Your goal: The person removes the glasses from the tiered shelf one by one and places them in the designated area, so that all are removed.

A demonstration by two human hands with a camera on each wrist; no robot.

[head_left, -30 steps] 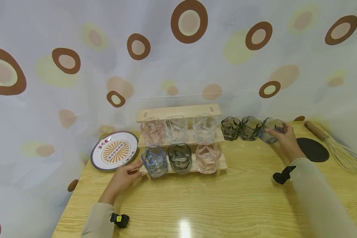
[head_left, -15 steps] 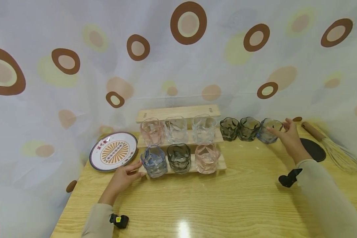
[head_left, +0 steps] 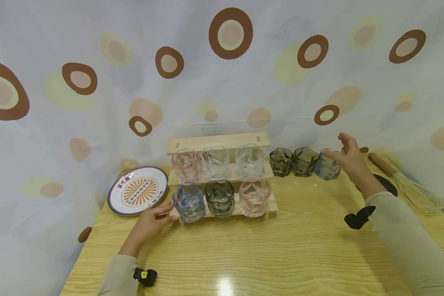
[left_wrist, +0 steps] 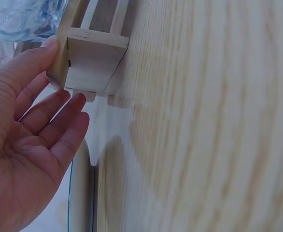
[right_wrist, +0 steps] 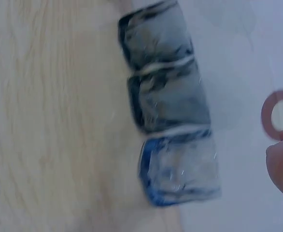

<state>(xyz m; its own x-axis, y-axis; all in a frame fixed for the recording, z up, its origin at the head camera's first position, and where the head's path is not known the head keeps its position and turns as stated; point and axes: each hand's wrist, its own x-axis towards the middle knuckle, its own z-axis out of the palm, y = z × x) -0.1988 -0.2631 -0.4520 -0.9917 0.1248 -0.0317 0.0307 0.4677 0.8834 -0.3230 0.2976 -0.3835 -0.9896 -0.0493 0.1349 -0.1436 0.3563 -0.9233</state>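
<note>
My left hand [head_left: 147, 227] is at the left end of a tiered wooden rack [head_left: 270, 204]; in the left wrist view its thumb and fingers pinch the end of the lower board [left_wrist: 60, 63]. Just above that grip, a blue glass [head_left: 188, 203] stands on the lower tier, beside a smoky grey glass [head_left: 220, 199] and a pink glass [head_left: 254, 199]. My right hand [head_left: 355, 166] is raised with parted fingers, holding nothing. Near it, another blue glass [head_left: 327, 170] stands upright on the table, in line with two grey glasses [head_left: 305, 162].
On the upper tier stand a pink glass [head_left: 186, 165] and two colourless glasses [head_left: 250, 161]. A patterned plate [head_left: 137, 190] lies left of the rack. At the right are a whisk [head_left: 410, 183] and a black round mat [head_left: 386, 184], partly behind my right arm. A patterned sheet [head_left: 192, 94] hangs behind.
My right hand has let go of the blue glass and lifted up off it, leaving it beside the grey glasses. The left hand stays at the rack. The head view has shifted slightly.
</note>
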